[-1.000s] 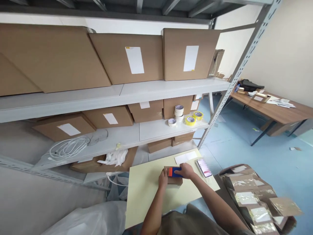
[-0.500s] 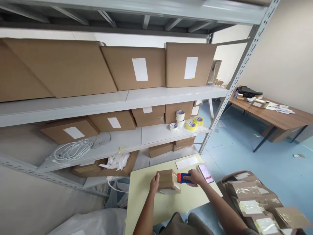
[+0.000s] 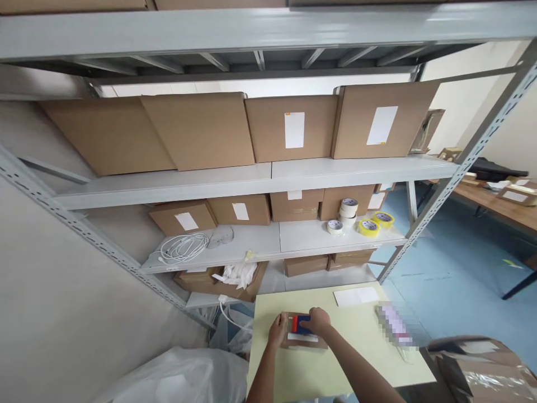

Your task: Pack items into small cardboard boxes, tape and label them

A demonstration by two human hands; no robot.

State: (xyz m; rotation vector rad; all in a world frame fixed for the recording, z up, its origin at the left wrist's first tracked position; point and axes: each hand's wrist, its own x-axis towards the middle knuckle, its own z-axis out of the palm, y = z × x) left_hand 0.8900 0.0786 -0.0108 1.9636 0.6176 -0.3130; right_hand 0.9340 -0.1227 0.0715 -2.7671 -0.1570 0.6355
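Observation:
A small brown cardboard box (image 3: 312, 343) lies on the pale yellow table (image 3: 356, 364). My left hand (image 3: 277, 330) is closed on the box's left end. With my right hand (image 3: 319, 321) I grip a red and blue tape dispenser (image 3: 301, 324), which is over the top of the box. A white strip shows on the box just below the dispenser. At the table's back lies a white sheet of paper (image 3: 356, 296), and a phone (image 3: 394, 324), partly blurred, is near the right edge.
Shelving (image 3: 235, 182) with large cartons (image 3: 201, 131) stands behind the table. Tape rolls (image 3: 369, 226) and a coiled white cable (image 3: 184, 248) sit on its middle shelf. Taped cartons (image 3: 495, 375) are at the lower right, a plastic bag (image 3: 180, 378) at the lower left.
The view has swung left. The tape dispenser in my right hand has moved from the box's right end to over its top, closer to my left hand.

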